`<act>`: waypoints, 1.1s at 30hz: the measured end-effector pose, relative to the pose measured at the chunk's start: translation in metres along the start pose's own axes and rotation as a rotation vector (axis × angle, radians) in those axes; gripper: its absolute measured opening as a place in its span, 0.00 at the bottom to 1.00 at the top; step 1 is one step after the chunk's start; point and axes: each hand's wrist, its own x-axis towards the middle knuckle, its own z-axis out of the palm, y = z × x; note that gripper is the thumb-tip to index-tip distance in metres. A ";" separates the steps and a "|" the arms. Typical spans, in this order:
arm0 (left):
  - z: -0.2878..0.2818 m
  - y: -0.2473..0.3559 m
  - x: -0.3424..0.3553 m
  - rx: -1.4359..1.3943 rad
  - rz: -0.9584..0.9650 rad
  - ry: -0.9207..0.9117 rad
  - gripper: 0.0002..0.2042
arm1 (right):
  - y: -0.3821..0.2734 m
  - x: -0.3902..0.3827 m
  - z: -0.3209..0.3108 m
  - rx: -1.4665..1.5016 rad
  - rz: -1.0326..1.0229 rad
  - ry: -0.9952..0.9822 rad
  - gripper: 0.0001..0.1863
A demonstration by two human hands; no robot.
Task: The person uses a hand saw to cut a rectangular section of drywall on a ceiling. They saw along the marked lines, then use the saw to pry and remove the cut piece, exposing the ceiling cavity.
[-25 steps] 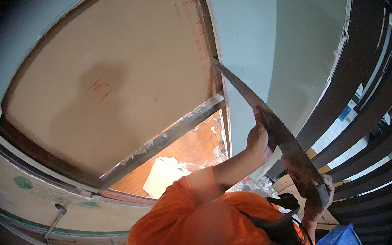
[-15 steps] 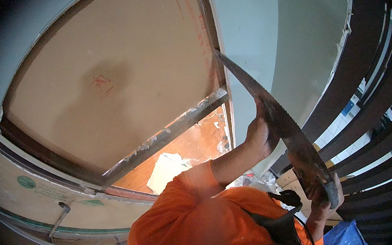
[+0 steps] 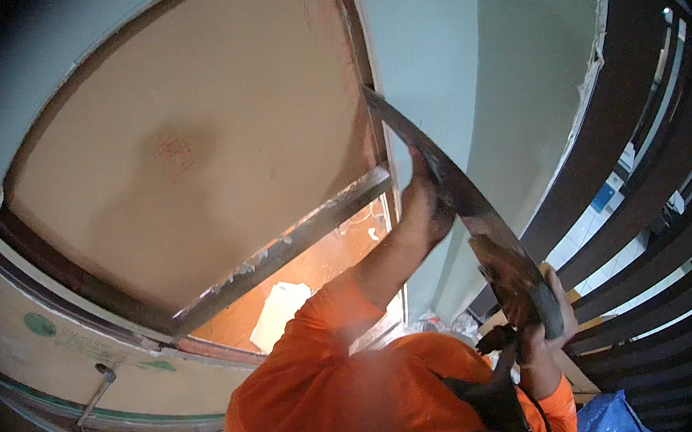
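A hand saw (image 3: 477,210) with a long, dark, worn blade slants across the view, its narrow tip touching or very near the upright edge between the brown panel (image 3: 223,127) and the pale wall strip (image 3: 420,43). My right hand (image 3: 558,306) is wrapped round its handle at the lower right. Farther up the blade, my left hand (image 3: 428,201) grips the saw near mid-length, thumb on the near side. Its other fingers are mostly hidden. Whether the teeth are in the material cannot be made out.
Below the panel runs a rough, chipped crossbar (image 3: 282,254), with an opening onto an orange-brown floor beyond. Dark slats (image 3: 629,268) curve along the right. A pipe stub (image 3: 105,377) juts out at lower left. Blue sheeting (image 3: 603,422) lies at lower right.
The saw's handle and my right hand have moved up and to the left. My left hand has shifted slightly left with the blade, and the view has turned a little.
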 end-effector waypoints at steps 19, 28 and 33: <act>0.006 0.027 0.016 0.207 0.097 -0.053 0.34 | 0.051 0.065 0.081 0.427 -0.011 -0.032 0.41; 0.034 0.067 0.038 0.205 0.098 -0.274 0.35 | 0.023 0.116 0.129 0.451 -0.137 0.013 0.40; 0.001 0.026 0.021 0.332 0.324 -0.035 0.31 | 0.046 0.085 0.139 0.520 -0.283 0.023 0.42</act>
